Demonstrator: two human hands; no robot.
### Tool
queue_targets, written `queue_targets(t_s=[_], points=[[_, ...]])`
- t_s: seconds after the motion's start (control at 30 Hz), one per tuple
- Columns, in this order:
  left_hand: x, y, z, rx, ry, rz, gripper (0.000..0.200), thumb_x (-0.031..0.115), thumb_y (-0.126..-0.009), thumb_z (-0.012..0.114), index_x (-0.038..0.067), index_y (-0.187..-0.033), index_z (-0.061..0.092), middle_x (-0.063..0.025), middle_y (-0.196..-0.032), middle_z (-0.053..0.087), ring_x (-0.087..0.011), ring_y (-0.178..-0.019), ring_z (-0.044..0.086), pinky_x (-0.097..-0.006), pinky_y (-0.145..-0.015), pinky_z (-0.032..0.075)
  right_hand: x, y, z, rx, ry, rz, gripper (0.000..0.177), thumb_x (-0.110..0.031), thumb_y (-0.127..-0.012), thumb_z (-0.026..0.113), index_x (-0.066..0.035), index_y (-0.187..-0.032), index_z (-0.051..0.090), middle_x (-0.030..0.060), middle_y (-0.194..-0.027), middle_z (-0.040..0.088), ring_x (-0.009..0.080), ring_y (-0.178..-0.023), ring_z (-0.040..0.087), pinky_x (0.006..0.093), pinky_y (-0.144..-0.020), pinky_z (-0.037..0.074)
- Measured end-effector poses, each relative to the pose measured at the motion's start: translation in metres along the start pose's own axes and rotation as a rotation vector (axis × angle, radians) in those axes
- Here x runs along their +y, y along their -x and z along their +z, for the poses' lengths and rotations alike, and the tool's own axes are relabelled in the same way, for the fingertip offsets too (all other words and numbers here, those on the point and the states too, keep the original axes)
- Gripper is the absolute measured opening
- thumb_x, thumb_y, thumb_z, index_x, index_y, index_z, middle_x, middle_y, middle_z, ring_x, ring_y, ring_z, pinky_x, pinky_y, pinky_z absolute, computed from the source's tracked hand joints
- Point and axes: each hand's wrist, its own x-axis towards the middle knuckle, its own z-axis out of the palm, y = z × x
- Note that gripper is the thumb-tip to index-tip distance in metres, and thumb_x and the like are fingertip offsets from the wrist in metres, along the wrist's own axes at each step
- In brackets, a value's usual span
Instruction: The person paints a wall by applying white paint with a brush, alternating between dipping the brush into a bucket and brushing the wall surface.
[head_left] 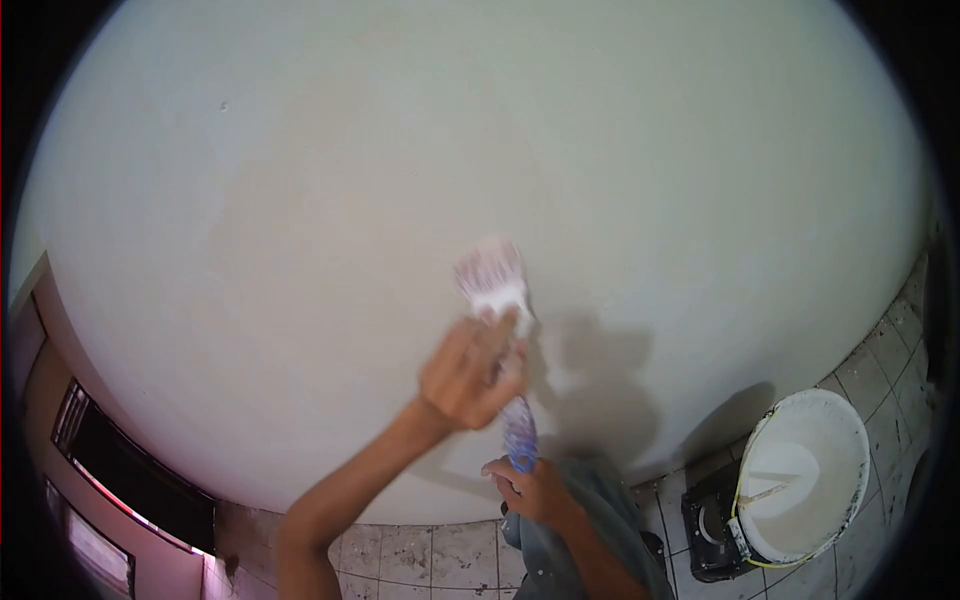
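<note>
A wide paintbrush [495,285] with paint-laden bristles is pressed against the pale wall [400,150]. My left hand [468,375] reaches up from the lower left and grips the brush just below its bristles. My right hand [528,488] is closed around the blue end of the handle [520,435] lower down. A grey sleeve [590,510] covers the right arm. The brush and hands cast a shadow on the wall to their right.
A white bucket [845,430] of white paint with a stick in it stands at the lower right on a tiled floor [420,555], beside a black container [705,525]. A dark framed opening [130,470] lies at the lower left.
</note>
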Motion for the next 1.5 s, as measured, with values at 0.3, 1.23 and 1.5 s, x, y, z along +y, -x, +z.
queue_targets(t_s=[0.3, 1.23, 1.5], points=[[0.024, 0.000, -0.010, -0.110, 0.298, -0.326, 0.022, 0.003, -0.071, 0.075, 0.000, -0.091, 0.068, -0.0171, -0.093, 0.071, -0.0275, -0.065, 0.063, -0.0341, -0.056, 0.052, -0.002, 0.001, 0.003, 0.004, 0.020, 0.002, 0.017, -0.001, -0.085, 0.064, -0.009, -0.098, 0.071, 0.0120, -0.080, 0.069, 0.0332, -0.070, 0.066, 0.0426, -0.064, 0.053], [-0.047, -0.086, 0.010, 0.031, 0.017, -0.078, 0.027, 0.004, -0.070, 0.078, 0.002, -0.096, 0.073, -0.0201, -0.099, 0.074, -0.0287, -0.072, 0.068, -0.0331, -0.058, 0.054, 0.004, 0.001, 0.003, -0.036, 0.026, 0.071, 0.015, -0.005, -0.089, 0.062, -0.009, -0.099, 0.072, 0.0125, -0.086, 0.073, 0.0356, -0.078, 0.069, 0.0461, -0.070, 0.055], [-0.085, -0.152, -0.010, 0.316, -0.148, 0.042, 0.016, 0.004, -0.081, 0.072, 0.001, -0.098, 0.072, -0.0170, -0.097, 0.075, -0.0326, -0.085, 0.073, -0.0357, -0.071, 0.058, 0.001, -0.001, -0.004, -0.048, 0.012, 0.091, 0.015, -0.005, -0.089, 0.061, -0.010, -0.098, 0.072, 0.0122, -0.086, 0.073, 0.0355, -0.078, 0.069, 0.0460, -0.071, 0.055]])
